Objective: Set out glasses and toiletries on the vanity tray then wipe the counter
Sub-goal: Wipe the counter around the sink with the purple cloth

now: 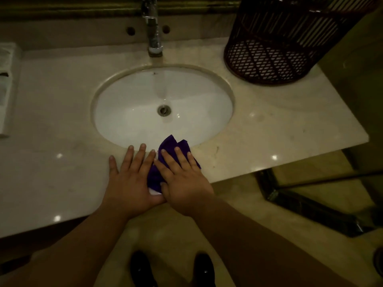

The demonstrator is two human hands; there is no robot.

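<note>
1. The right hand (183,183) is pressing flat on a purple cloth (172,144), fingers straight and slightly spread, not curling round it.
2. The left hand (130,180) is lying flat just beside it, fingers spread on the counter (51,131). Its thumb side is touching the cloth and meeting the right hand.
3. The cloth is lying on the front strip of the counter, its far corners reaching over the rim of the sink (128,112).
4. Water (164,85) is running from the faucet (153,32) down toward the drain (164,110).
5. A dark woven basket (269,50) is standing on the counter at the far right, well apart from the hands.
6. Something white (6,90) is sitting at the left edge, too cut off to identify.
7. Black shoes (143,268) are showing on the floor below.
</note>
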